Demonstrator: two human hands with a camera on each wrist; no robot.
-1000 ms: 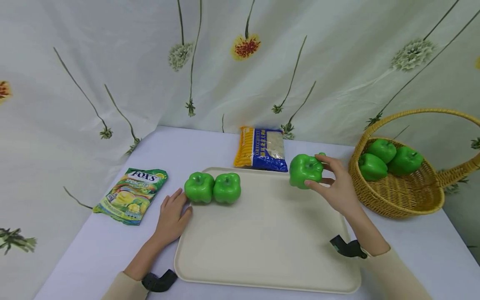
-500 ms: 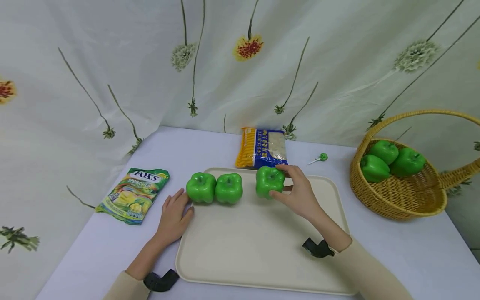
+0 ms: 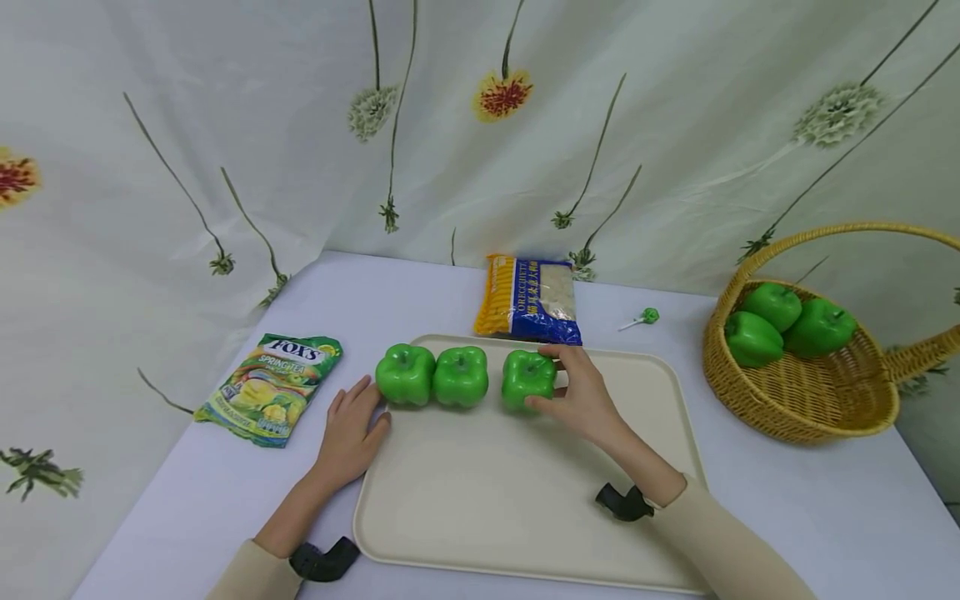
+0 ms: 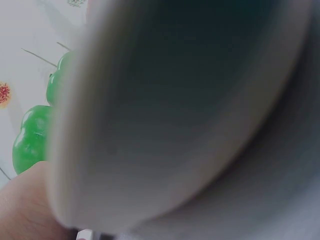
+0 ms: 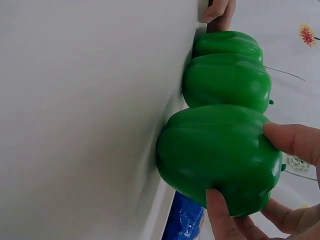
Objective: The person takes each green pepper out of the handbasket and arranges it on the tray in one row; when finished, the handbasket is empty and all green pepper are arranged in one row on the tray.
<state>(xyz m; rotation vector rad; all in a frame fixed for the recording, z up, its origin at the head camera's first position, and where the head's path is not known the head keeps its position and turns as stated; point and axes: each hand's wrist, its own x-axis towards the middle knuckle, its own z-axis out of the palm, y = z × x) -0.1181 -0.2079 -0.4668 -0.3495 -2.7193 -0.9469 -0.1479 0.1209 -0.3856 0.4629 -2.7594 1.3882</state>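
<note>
In the head view my right hand (image 3: 581, 395) grips a green bell pepper (image 3: 528, 380) by its right side, low over the back of the beige tray (image 3: 525, 500). Thumb and fingers wrap its stem end in the right wrist view, where the pepper (image 5: 220, 155) sits close against the tray surface. Two more green peppers stand side by side at the tray's back left corner, a left one (image 3: 405, 375) and a right one (image 3: 461, 377). My left hand (image 3: 348, 437) rests at the tray's left edge, fingertips beside the left pepper. A blurred pale shape hides most of the left wrist view.
A wicker basket (image 3: 795, 417) with a tall handle holds three green peppers (image 3: 819, 327) at the right. Behind the tray lie a blue and yellow pasta bag (image 3: 528, 298) and a green lollipop (image 3: 649, 316). A Fox's candy bag (image 3: 272, 387) lies at the left.
My right hand has carried its pepper leftward across the tray and lowered it beside the other two. The lollipop, earlier mostly behind that hand, now shows fully. My left hand stays put.
</note>
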